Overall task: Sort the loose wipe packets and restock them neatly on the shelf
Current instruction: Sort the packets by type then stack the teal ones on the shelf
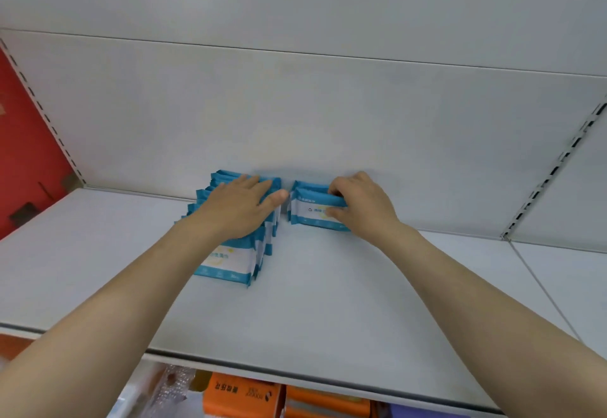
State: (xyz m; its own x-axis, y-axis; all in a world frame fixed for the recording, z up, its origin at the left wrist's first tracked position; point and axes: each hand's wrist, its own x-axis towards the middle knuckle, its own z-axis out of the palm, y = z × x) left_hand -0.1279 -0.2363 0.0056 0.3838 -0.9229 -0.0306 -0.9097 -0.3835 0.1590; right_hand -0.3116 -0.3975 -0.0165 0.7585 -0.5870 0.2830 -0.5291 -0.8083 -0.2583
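A row of several blue-and-white wipe packets [230, 261] stands on edge on the white shelf [328, 302], running from near the back panel toward me. My left hand [241, 207] lies flat on top of that row, fingers straight. To the right, a short stack of two or three of the same packets [308, 210] stands against the back panel. My right hand [359, 204] grips the front packet of that stack, fingers curled over its top edge and thumb on its face. A narrow gap separates the two groups.
The white back panel [328, 128] rises behind the packets. Slotted uprights [551, 174] mark the shelf bay's right side, and a red wall [23, 154] shows at the left. Orange packages [243, 394] sit on the shelf below.
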